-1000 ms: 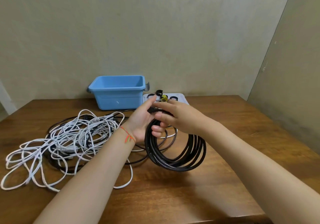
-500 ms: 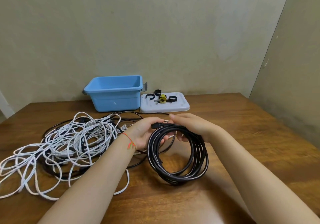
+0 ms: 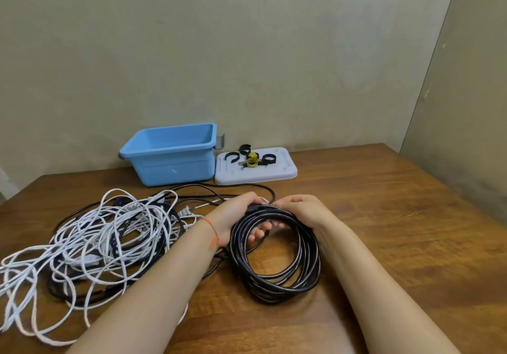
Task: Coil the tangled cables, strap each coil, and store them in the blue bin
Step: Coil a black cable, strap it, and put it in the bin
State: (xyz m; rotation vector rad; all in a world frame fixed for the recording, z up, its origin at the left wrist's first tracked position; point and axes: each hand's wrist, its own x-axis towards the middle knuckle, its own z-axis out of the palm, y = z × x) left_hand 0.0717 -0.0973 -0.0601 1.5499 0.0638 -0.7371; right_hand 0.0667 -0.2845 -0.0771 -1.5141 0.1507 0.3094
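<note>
A black cable coil [image 3: 277,257] lies at six o'clock from the blue bin [image 3: 171,159]; white cables [image 3: 90,233] tangle at nine, brown wooden table [image 3: 384,216] beneath.

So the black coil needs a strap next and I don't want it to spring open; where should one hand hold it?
Probably at the far side of the black coil, where the plug end sits: pinch all loops together from above there, as the left hand does, leaving the right hand free.

A plain room, seemingly a home or simple workspace: a wooden desk [image 3: 384,230] stood in a corner of bare beige plaster walls [image 3: 247,52], a blue bin [image 3: 175,170] beyond the fingers [image 3: 259,234].
</note>
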